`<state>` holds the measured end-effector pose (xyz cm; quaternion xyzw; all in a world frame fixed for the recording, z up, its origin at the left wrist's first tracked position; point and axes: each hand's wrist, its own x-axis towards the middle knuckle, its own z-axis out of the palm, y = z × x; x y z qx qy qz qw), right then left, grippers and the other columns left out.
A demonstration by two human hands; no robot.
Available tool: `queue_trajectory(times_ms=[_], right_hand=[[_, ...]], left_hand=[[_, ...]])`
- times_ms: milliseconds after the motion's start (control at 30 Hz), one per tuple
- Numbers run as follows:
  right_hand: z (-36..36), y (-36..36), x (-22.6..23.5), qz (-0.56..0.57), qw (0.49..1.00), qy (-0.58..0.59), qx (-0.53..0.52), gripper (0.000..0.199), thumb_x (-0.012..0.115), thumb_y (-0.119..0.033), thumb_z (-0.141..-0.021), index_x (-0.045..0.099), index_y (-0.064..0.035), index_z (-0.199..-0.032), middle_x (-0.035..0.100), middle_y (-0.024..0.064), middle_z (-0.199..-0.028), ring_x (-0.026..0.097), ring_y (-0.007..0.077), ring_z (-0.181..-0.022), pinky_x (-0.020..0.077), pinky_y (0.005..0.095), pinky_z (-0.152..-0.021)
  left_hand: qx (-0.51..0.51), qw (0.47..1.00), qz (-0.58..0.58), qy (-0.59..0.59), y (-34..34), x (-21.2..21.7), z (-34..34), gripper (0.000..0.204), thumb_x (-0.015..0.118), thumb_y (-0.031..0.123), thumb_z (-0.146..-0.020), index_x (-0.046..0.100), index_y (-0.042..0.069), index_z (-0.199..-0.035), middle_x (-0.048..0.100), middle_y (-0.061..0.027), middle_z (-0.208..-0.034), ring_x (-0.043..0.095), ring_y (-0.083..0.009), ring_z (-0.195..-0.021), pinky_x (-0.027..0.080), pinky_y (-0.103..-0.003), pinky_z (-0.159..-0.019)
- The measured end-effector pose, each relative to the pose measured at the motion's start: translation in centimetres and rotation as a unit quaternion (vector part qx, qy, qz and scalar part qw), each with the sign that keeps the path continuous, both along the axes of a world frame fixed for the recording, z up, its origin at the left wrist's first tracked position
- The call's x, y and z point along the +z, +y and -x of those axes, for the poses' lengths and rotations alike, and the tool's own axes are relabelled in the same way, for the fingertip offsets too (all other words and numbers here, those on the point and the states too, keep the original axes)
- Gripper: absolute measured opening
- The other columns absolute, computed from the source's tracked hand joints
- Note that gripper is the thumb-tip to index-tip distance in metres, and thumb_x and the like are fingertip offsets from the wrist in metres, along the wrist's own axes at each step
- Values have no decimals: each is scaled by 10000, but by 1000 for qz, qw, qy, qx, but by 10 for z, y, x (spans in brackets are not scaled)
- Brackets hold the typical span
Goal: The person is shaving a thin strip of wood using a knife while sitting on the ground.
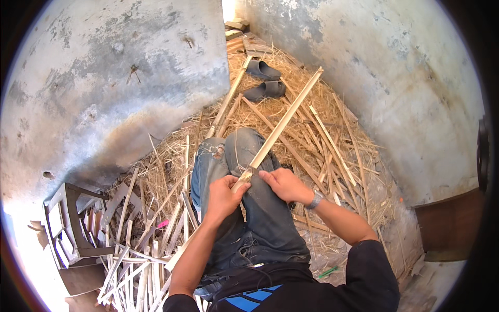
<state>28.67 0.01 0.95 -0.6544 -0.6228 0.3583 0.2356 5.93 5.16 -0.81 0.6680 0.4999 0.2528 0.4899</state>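
Observation:
A long, pale split-bamboo strip (283, 122) runs slantwise over my lap, its far end up beyond my knees and its near end passing under my left forearm. My left hand (224, 196) is closed around it, with the thumb on top. Just to the right, my right hand (286, 185) is closed, its thumb stretched toward the strip. A short dark blade (252, 170), apparently of a knife, shows between that thumb and the strip; its handle is hidden in the fist. Under both hands are my legs in worn jeans (267, 210).
Straw-like shavings (306, 99) and loose strips (332, 143) cover the floor ahead. Dark slippers (265, 90) lie beyond my knees. Many cut strips (143, 278) are heaped at lower left beside a dark frame (78, 221). Weathered walls (171, 57) stand on both sides.

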Motion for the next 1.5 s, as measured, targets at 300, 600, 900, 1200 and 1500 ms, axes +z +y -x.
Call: queue_trajectory(times_ms=[300,600,900,1200,1500], right_hand=[[-49,16,8,282,877,381,-77,546,638,-488,-1054,620,-82,-690,524,-22,-571,437,54,-495,317,262,-438],[24,-1,29,-82,981,146,-99,401,800,-357,-938,707,-19,-744,577,23,-584,505,113,-550,401,341,-533],[32,-12,31,-67,988,120,72,275,773,-240,-930,717,17,-850,595,147,-609,524,247,-528,448,380,-567],[-62,-13,94,-173,970,-38,-164,403,847,-374,-879,804,-56,-1124,638,60,-632,575,157,-569,450,332,-553],[-104,28,91,-217,956,-148,129,272,874,-311,-833,795,-90,-970,674,86,-876,669,266,-774,521,395,-688]], left_hand=[[13,997,-73,-6,-9,-4,5,286,859,224,-883,754,-29,-964,744,-169,-753,711,-221,-634,530,-349,-621],[30,968,-224,112,-25,3,0,224,834,218,-883,765,39,-998,746,-176,-792,728,-344,-673,547,-413,-620],[16,967,-229,109,-18,-5,8,211,811,230,-886,763,48,-979,715,-173,-745,700,-411,-680,534,-470,-622],[-44,978,-169,117,14,52,88,294,861,221,-876,812,39,-1101,782,-127,-796,743,-213,-632,569,-337,-615],[-142,881,-377,248,43,179,140,268,861,102,-806,834,104,-1073,795,-52,-805,733,-167,-646,574,-325,-667]])
